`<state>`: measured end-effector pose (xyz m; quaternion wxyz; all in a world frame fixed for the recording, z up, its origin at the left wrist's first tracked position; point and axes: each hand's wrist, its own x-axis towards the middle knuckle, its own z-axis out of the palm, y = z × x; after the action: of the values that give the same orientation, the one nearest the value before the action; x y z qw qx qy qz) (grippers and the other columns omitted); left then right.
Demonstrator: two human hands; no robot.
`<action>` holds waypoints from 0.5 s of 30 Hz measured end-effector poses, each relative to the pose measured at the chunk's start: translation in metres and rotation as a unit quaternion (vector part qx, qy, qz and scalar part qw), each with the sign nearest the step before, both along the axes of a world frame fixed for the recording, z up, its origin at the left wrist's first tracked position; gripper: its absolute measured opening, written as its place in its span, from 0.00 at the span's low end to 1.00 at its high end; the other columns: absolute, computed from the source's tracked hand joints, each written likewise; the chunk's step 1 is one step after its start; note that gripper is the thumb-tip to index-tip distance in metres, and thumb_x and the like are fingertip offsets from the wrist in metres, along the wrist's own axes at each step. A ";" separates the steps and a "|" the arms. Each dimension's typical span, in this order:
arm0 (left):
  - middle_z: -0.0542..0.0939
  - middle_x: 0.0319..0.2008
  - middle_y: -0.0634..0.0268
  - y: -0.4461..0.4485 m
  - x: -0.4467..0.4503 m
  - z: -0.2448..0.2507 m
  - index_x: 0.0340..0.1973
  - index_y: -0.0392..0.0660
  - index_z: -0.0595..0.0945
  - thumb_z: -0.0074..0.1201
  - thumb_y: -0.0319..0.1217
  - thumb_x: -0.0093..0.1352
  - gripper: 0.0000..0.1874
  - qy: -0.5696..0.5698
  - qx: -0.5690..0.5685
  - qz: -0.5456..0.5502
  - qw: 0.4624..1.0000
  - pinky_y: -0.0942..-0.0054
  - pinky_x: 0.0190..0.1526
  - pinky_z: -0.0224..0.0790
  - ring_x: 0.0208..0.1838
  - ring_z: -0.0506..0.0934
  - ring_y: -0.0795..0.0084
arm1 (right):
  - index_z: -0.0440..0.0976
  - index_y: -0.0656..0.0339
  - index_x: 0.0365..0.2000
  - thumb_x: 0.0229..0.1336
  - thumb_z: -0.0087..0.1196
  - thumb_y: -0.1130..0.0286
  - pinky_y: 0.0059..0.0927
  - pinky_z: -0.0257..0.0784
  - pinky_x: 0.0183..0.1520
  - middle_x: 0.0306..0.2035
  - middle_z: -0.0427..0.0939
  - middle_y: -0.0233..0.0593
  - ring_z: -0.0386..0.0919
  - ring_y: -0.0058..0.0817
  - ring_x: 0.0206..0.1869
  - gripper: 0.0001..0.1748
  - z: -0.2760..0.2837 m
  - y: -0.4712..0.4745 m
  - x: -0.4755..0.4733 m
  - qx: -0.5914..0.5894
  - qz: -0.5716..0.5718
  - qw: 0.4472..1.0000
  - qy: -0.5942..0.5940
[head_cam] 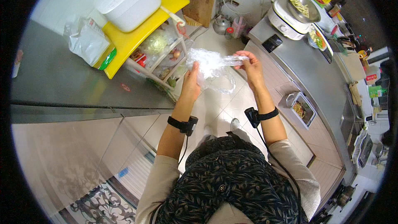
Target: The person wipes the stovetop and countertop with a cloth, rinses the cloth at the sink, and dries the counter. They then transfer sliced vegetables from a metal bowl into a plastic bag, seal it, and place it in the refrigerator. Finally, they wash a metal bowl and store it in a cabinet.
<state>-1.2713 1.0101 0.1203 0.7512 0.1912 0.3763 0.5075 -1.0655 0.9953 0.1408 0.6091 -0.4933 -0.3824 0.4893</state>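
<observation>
Held up above the tiled floor is a clear crumpled plastic bag [211, 65], bright with reflected light. My left hand [192, 82] grips its left side with the thumb on top. The fingers of my right hand [251, 68] pinch a twisted, gathered end of the same plastic. A loose fold hangs below, between the hands. Whether anything lies inside the bag cannot be made out through the glare. Both forearms wear black straps with small dark devices and cables.
At left, a storage rack [168, 56] of bagged vegetables stands under a yellow board [146, 15] bearing a white foam box [130, 3]. To the right, a steel counter [298, 59] holds a white electric cooker [286, 21] topped by a metal bowl [312, 14]. A waste bin [289, 102] hangs at the cabinet front.
</observation>
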 end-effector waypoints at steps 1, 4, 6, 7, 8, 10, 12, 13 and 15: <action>0.71 0.49 0.63 0.001 0.003 0.000 0.51 0.36 0.67 0.52 0.40 0.66 0.25 -0.003 0.008 0.002 1.000 0.72 0.56 0.60 0.52 0.70 0.72 | 0.70 0.64 0.40 0.59 0.41 0.75 0.21 0.75 0.33 0.31 0.77 0.37 0.75 0.22 0.31 0.11 0.002 -0.003 0.016 -0.016 0.012 0.998 0.052; 0.73 0.41 0.68 0.004 0.014 -0.005 0.45 0.38 0.72 0.52 0.40 0.66 0.19 0.100 0.069 0.005 0.993 0.81 0.48 0.59 0.44 0.69 0.80 | 0.68 0.65 0.41 0.63 0.33 0.69 0.22 0.74 0.31 0.25 0.74 0.34 0.74 0.23 0.27 0.14 0.010 -0.016 0.066 -0.019 0.039 0.980 0.196; 0.74 0.37 0.70 0.010 0.018 -0.007 0.42 0.40 0.74 0.52 0.39 0.66 0.16 0.157 0.119 -0.039 0.980 0.83 0.45 0.59 0.40 0.68 0.82 | 0.68 0.66 0.40 0.63 0.34 0.69 0.22 0.73 0.29 0.22 0.71 0.32 0.72 0.23 0.26 0.14 0.014 -0.025 0.103 0.002 0.034 0.975 0.218; 0.73 0.35 0.72 0.014 0.020 -0.007 0.40 0.41 0.74 0.53 0.38 0.66 0.14 0.184 0.141 -0.074 0.970 0.84 0.43 0.58 0.39 0.68 0.84 | 0.68 0.67 0.40 0.63 0.34 0.69 0.22 0.73 0.29 0.21 0.70 0.31 0.71 0.23 0.25 0.14 0.014 -0.029 0.117 -0.001 0.014 0.977 0.214; 0.73 0.33 0.73 0.015 0.023 -0.007 0.38 0.42 0.75 0.53 0.38 0.65 0.13 0.232 0.132 -0.103 0.958 0.85 0.42 0.58 0.37 0.67 0.85 | 0.67 0.68 0.40 0.62 0.36 0.70 0.23 0.71 0.27 0.20 0.67 0.30 0.69 0.23 0.23 0.14 0.014 -0.032 0.129 0.012 -0.018 0.967 0.255; 0.72 0.29 0.75 0.017 0.028 -0.003 0.37 0.43 0.74 0.54 0.35 0.64 0.11 0.221 0.201 -0.133 0.945 0.85 0.41 0.58 0.35 0.68 0.85 | 0.67 0.67 0.41 0.62 0.36 0.70 0.23 0.72 0.27 0.20 0.68 0.30 0.70 0.23 0.23 0.13 0.020 -0.041 0.153 0.003 -0.037 0.951 0.308; 0.71 0.29 0.74 0.017 0.034 0.002 0.37 0.43 0.74 0.55 0.32 0.62 0.11 0.229 0.224 -0.175 0.931 0.84 0.41 0.59 0.35 0.68 0.84 | 0.63 0.67 0.46 0.62 0.36 0.72 0.21 0.73 0.26 0.29 0.74 0.40 0.72 0.24 0.24 0.14 0.028 -0.048 0.172 -0.022 -0.089 0.932 0.351; 0.71 0.30 0.73 0.018 0.037 0.005 0.38 0.42 0.73 0.56 0.30 0.61 0.12 0.232 0.230 -0.204 0.923 0.83 0.42 0.59 0.36 0.68 0.82 | 0.62 0.67 0.47 0.62 0.36 0.73 0.20 0.73 0.26 0.34 0.74 0.43 0.73 0.24 0.25 0.15 0.031 -0.051 0.178 0.007 -0.079 0.937 0.339; 0.71 0.33 0.69 0.020 0.044 0.011 0.39 0.41 0.73 0.56 0.27 0.57 0.15 0.274 0.275 -0.215 0.896 0.79 0.43 0.60 0.38 0.69 0.77 | 0.60 0.67 0.50 0.62 0.36 0.74 0.19 0.73 0.25 0.43 0.74 0.50 0.74 0.25 0.25 0.16 0.037 -0.057 0.191 0.035 -0.110 0.947 0.299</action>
<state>-1.2271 1.0303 0.1308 0.6267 0.5977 0.3622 0.3447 -0.8740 0.9379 0.1774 0.7624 -0.3420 -0.1425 0.5306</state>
